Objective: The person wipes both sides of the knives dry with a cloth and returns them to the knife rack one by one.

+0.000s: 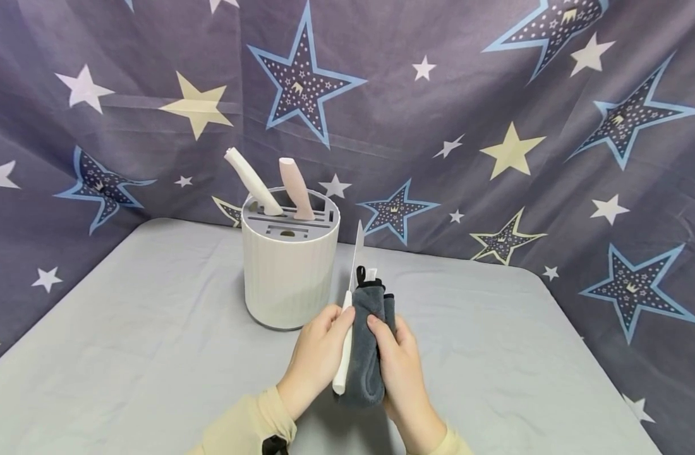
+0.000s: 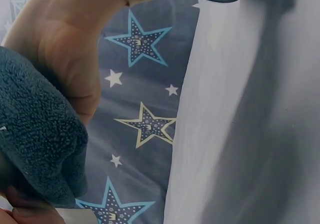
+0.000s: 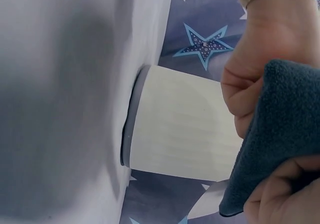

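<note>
A kitchen knife with a white handle (image 1: 343, 360) points blade (image 1: 357, 256) up and away, over the table. My left hand (image 1: 313, 357) grips it, thumb along the handle. Right against the knife is a folded dark grey towel (image 1: 361, 363) with a black hanging loop, held by my right hand (image 1: 404, 373) with the thumb on its front. In the right wrist view the towel (image 3: 285, 124) spans both hands, and part of the blade (image 3: 207, 202) shows past its edge. The left wrist view shows the fluffy towel (image 2: 40, 129) close up, hiding most of the knife.
A cream, round knife block (image 1: 287, 278) with a grey slotted top stands just beyond my left hand. A white-handled knife (image 1: 253, 180) and a pink-handled knife (image 1: 296, 189) sit in it. The table (image 1: 154, 328) has a pale grey cover; a star-patterned curtain (image 1: 404, 126) hangs behind.
</note>
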A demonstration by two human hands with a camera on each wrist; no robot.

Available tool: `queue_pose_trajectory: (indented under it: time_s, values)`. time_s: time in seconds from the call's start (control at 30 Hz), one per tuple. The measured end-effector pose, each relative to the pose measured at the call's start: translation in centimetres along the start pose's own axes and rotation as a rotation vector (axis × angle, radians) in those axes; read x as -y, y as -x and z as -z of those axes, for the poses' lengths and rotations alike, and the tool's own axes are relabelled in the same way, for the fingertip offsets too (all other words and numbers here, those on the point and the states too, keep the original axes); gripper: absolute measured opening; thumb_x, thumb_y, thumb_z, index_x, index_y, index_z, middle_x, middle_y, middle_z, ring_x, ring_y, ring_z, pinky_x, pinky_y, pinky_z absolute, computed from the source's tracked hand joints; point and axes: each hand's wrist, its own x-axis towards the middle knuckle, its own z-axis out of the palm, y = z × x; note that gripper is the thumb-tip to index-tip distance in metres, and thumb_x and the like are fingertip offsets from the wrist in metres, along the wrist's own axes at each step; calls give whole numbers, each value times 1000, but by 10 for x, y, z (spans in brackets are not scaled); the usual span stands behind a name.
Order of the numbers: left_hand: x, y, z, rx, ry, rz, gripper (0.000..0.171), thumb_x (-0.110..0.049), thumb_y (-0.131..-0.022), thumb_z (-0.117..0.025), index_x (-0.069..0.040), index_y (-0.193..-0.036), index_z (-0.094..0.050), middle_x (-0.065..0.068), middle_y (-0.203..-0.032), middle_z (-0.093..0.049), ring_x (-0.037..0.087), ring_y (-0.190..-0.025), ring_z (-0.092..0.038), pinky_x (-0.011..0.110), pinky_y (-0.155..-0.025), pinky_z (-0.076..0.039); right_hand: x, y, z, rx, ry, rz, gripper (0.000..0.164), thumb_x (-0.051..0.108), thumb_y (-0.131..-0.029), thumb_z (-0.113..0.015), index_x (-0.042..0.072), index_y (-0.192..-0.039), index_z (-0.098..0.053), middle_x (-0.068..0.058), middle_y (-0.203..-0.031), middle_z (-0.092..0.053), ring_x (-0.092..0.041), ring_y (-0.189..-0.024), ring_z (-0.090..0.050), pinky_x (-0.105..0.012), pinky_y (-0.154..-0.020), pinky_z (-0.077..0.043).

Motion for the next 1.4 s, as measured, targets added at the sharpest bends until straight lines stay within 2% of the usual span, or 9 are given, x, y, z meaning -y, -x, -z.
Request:
queue_pose_trajectory:
  time_s: [0.43,0.6,0.8,1.07,1.4]
  values:
    - [2,-6,3,2,-15,14,35,-40,-103,-46,-12,-88,-62,2,-71,-57,14,-66,-53,30,-63,-44,0,9,4,69,21,-63,39,24,-100,-54,-4,-126,-43,-6,-95,-63,-15,-74,-67,-30,-65,-57]
    - [2,-6,3,7,-9,11,34,-38,-102,-48,-12,-87,-62,1,-70,-57,14,-65,-52,30,-62,-44,0,7,5,84,34,-37,41,24,-100,-54,-4,-127,-42,-7,-96,-63,-15,-75,-66,-30,-66,-57]
    - [1,-4,2,22,-21,-2,33,-37,-102,-48,-11,-88,-63,1,-69,-57,13,-64,-53,30,-62,-44,0,1,6,55,53,1,39,21,-100,-54,-5,-128,-43,-8,-100,-61,-14,-78,-65,-29,-67,-56]
    - [-1,1,-1,73,-27,3,38,-45,-103,-45,-13,-91,-62,4,-69,-60,13,-59,-53,29,-56,-44,2,-10,9,8,101,39,35,19,-100,-52,-6,-123,-46,-8,-97,-60,-13,-75,-63,-28,-64,-55]
    - [-4,4,-4,44,-50,-12,34,-43,-102,-48,-14,-87,-60,-2,-64,-54,12,-57,-52,27,-54,-42,6,-20,6,-56,124,44,34,19,-99,-54,-4,-123,-51,-6,-90,-62,-12,-70,-63,-27,-61,-54]
